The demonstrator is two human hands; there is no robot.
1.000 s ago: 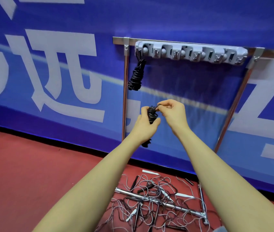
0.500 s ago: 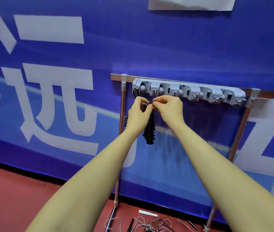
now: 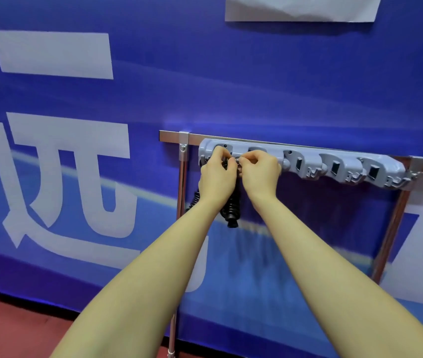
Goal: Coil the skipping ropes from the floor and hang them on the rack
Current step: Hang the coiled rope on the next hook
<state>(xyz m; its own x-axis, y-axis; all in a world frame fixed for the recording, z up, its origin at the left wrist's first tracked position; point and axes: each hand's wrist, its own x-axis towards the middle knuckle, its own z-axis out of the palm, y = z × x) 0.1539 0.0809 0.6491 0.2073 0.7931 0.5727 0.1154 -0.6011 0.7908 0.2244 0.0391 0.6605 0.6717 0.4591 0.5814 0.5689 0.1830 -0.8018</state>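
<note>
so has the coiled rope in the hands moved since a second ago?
Yes. The coiled rope went up, from well below the grey hook strip to its second hook from the left.

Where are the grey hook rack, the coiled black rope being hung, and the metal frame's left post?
grey hook rack [image 3: 339,166]: head view, bare right section.
coiled black rope [image 3: 232,211]: head view, lower coils.
left post [image 3: 182,192]: head view, upper shaft.

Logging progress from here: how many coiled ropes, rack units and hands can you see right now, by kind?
Coiled black ropes: 2, one held at the rack, one partly hidden behind the left wrist
Grey hook rack: 1
Metal stand frame: 1
Hands: 2, left hand, right hand
Total: 6
</note>
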